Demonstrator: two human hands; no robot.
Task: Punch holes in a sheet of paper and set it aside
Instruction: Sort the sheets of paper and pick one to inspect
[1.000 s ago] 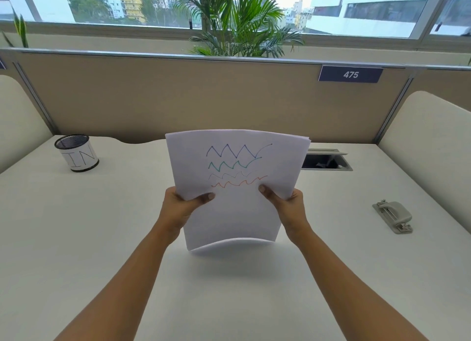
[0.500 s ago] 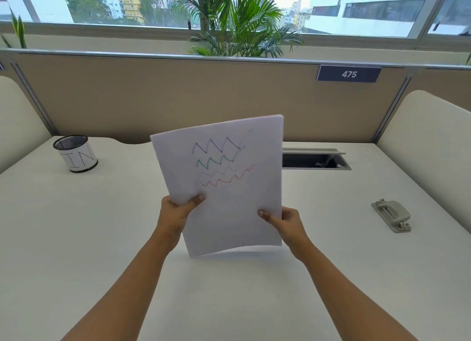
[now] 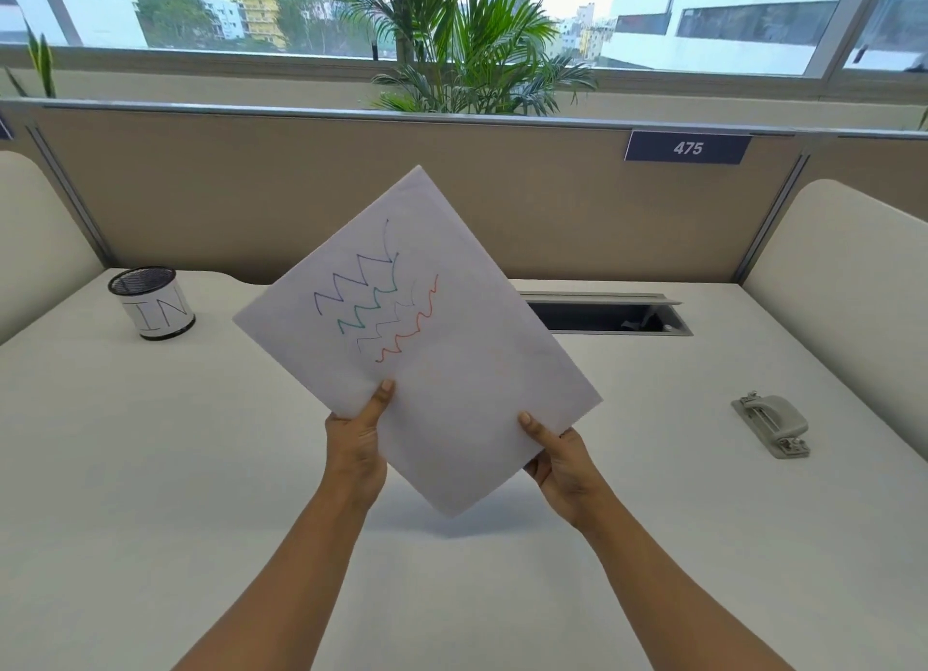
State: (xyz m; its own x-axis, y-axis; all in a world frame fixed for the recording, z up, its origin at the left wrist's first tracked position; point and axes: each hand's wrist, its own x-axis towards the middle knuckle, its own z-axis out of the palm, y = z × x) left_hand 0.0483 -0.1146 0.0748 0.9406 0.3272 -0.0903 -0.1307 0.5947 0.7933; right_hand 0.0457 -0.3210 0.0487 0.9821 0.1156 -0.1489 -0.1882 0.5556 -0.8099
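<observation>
Above the pale desk [image 3: 150, 469], well clear of its surface, a sheet of paper [image 3: 452, 379] hangs in both hands; the left hand [image 3: 357, 449] pinches its lower-left edge, thumb on the front face, and the right hand [image 3: 562, 462] grips the lower-right edge the same way, so each is closed on the sheet and neither is free. No holes show in the paper, and the hole punch [image 3: 773, 422] lies untouched on the desk well off to the right; I judge the step in hand to be readying and orienting the sheet before punching. The next move, as I read it, calls for carrying the paper rightward, freeing one hand for the punch, and feeding one straight edge squarely into its slot. The sheet stands tilted like a diamond, one corner uppermost toward the partition [image 3: 201, 193] and one corner lowest toward the person; its long axis runs from upper left to lower right, the coloured zigzag lines [image 3: 381, 299] sitting in the upper part, facing the camera.
</observation>
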